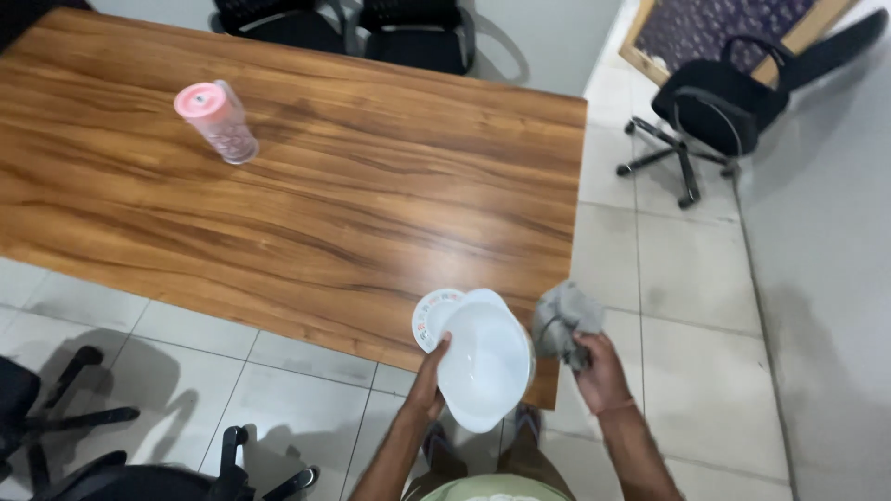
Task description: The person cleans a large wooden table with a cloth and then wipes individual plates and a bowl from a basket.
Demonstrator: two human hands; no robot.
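My left hand [428, 382] grips a white bowl [484, 362] by its near rim, and a small white plate with a coloured patterned rim [431, 314] is stacked behind it. Both hang over the near right corner of the wooden table [353, 195]. My right hand [597, 367] is closed on a crumpled grey cloth [563, 320], just right of the bowl and past the table's corner. A clear tumbler with a pink lid [218, 121] stands on the table at the far left, well out of reach of either hand.
Black office chairs stand around: one on castors [715, 111] at the far right, two [408, 32] behind the table, another's base [65, 436] at the lower left. Pale floor tiles [687, 278] surround the table. A framed panel [705, 28] leans at the top right.
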